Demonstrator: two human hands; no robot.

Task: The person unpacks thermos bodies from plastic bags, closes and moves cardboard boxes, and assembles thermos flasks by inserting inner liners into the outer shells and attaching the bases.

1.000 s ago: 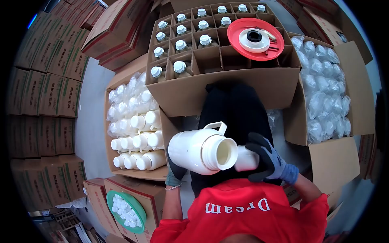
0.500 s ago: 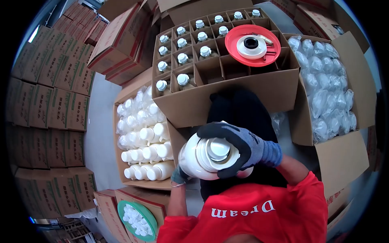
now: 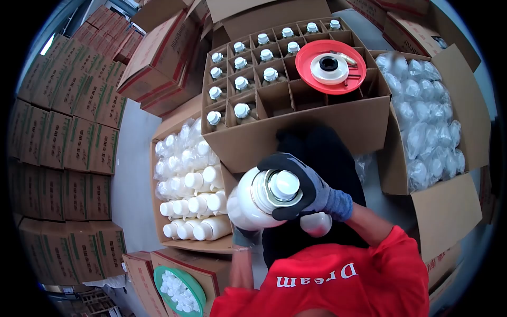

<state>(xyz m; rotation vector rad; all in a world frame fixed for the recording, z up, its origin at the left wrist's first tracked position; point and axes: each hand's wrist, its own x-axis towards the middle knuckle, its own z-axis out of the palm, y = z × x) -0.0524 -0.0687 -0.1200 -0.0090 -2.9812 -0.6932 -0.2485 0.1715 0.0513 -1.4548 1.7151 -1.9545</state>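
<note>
A white thermos jug (image 3: 248,205) is held tilted over my lap, its open neck facing up toward the camera. In the neck sits a white stopper (image 3: 284,185). My right hand (image 3: 310,186), in a grey-black glove, is wrapped round the jug's neck. Under the lower body of the jug is my gloved left hand (image 3: 247,236), mostly hidden but supporting it. A white cup-like lid (image 3: 316,224) rests on my lap below my right wrist.
Ahead stands a divided carton (image 3: 296,129) of white-capped bottles, with a red plate (image 3: 306,73) on it. Left is a box (image 3: 227,185) of white jugs; right, a box (image 3: 393,158) of plastic-wrapped items. A green basin (image 3: 198,293) holds small white pieces.
My right hand has come from beside the jug onto its neck, and a stopper now sits in the opening. The lid has left my right hand and lies on my lap.
</note>
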